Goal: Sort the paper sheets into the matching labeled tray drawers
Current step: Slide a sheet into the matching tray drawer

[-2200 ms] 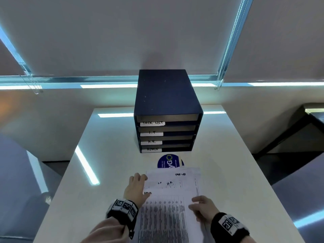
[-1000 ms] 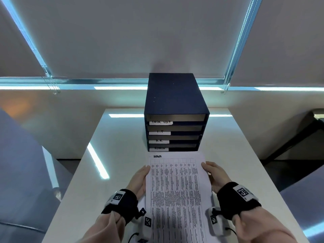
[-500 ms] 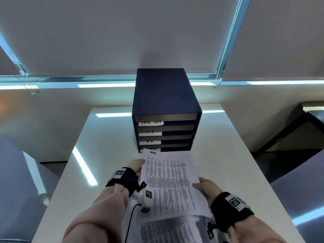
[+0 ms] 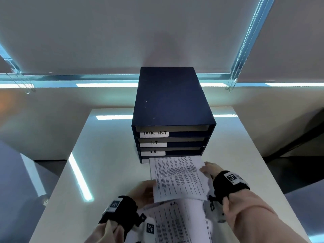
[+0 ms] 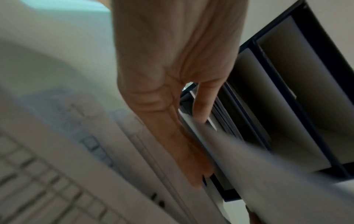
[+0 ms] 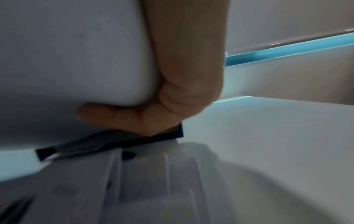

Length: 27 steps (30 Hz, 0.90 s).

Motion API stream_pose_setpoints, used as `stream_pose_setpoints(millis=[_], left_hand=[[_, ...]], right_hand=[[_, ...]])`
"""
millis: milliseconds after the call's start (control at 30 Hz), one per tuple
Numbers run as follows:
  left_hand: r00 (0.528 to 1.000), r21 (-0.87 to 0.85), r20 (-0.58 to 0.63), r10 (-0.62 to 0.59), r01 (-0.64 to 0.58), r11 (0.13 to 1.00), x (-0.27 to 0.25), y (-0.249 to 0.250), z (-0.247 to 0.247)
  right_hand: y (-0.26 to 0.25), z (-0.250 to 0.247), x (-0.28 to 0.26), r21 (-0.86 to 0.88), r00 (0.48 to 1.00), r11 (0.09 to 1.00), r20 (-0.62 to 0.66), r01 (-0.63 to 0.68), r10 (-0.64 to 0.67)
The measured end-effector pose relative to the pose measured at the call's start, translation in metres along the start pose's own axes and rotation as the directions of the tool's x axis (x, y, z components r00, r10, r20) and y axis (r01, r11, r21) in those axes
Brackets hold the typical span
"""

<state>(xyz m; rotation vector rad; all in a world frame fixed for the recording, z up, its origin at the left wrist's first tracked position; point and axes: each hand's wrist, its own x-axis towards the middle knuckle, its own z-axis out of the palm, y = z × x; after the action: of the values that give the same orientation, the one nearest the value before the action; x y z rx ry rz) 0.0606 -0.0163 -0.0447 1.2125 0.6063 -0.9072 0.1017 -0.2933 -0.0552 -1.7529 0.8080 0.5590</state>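
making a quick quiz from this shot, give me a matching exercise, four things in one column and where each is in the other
Things:
1. TASK LIST label
2. H.R. label
3. held sheet
4. paper pile

Places:
A. on the table nearest the person
B. top drawer
C. far edge entering the bottom drawer
D. third drawer down

Pairs: 1-B, 2-D, 3-C, 4-A

navy drawer unit (image 4: 172,100), white labels (image 4: 154,134) — black handwriting, white table (image 4: 105,155)
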Motion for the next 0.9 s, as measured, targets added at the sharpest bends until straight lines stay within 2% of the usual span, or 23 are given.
stream_pose_setpoints(millis=[100,200,300,400,467,567,600,667,733,800,867,900], left_hand=[[0.998,-0.055,-0.02,0.059,-0.06,0.997,0.007,0.002,0.01],[0.977,0.027,-0.152,0.151,-0.149,0.989,0.023,0.011,0.013],[0.937,0.129,-0.263,0.231,-0.203,0.971,0.046,0.017,0.006],[0.928,0.124,-0.284,0.241,-0.214,0.969,0.066,0.026,0.003],[0.925,0.017,-0.283,0.254,-0.26,0.965,0.078,0.034,0.003],[0.929,-0.303,-0.265,0.259,-0.335,0.892,0.093,0.049,0.004],[0.938,-0.387,-0.224,0.265,-0.335,0.859,0.096,0.055,0.006],[0.941,-0.43,-0.177,0.29,-0.339,0.837,0.092,0.061,0.013],[0.937,-0.422,-0.146,0.317,-0.348,0.837,0.088,0.061,0.016],[0.941,-0.342,-0.134,0.311,-0.339,0.877,0.085,0.057,0.012],[0.92,-0.136,-0.202,0.335,-0.365,0.921,0.08,0.053,0.008],[0.885,0.023,-0.253,0.392,-0.399,0.917,0.075,0.049,0.006]], right_hand=[[-0.007,0.009,0.02,0.12,0.997,0.99,-0.026,0.076,-0.074],[-0.004,0.019,0.03,0.11,0.997,0.991,-0.006,0.072,-0.072],[0.0,0.013,0.02,0.218,0.994,0.975,0.11,-0.032,0.008],[0.003,0.003,0.011,0.3,0.977,0.942,0.191,-0.151,0.095],[-0.001,0.007,0.013,0.45,0.974,0.875,0.209,-0.179,0.092],[-0.015,0.028,0.027,0.714,0.979,0.672,0.188,-0.195,0.085],[-0.019,0.038,0.032,0.762,0.981,0.62,0.181,-0.187,0.073],[-0.026,0.055,0.04,0.791,0.979,0.58,0.193,-0.196,0.067],[-0.029,0.065,0.04,0.789,0.973,0.581,0.231,-0.202,0.025],[-0.027,0.067,0.034,0.789,0.973,0.588,0.228,-0.175,-0.017],[-0.022,0.062,0.031,0.783,0.98,0.604,0.199,-0.148,-0.018],[-0.018,0.056,0.028,0.779,0.981,0.61,0.194,-0.143,-0.017]])
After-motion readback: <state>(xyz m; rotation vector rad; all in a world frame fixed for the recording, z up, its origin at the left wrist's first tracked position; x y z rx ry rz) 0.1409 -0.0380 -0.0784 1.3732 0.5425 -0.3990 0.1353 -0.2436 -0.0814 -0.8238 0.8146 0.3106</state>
